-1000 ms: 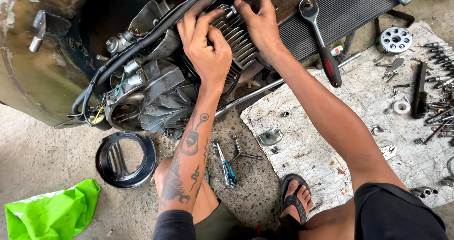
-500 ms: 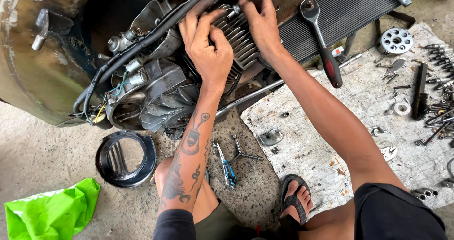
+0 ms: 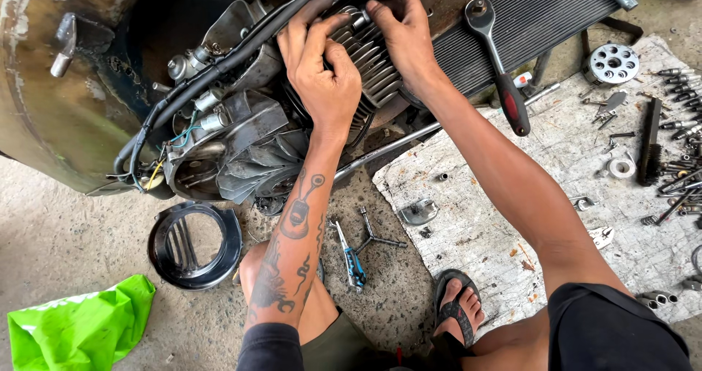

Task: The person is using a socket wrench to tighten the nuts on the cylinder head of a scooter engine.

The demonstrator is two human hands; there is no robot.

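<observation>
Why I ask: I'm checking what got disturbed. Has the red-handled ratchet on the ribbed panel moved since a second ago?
No. The ratchet lies at the same angle on the ribbed panel, its red grip reaching just onto the grey mat as before.

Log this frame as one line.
left hand: on finned cylinder | right hand: gripping cylinder top | ratchet wrench: lying unused

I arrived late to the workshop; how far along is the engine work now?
Done: round black fan cover lies off on the floor, fan exposed. In hand: left hand and right hand press on the finned cylinder. Left: ratchet wrench and loose parts lie unused.
</observation>
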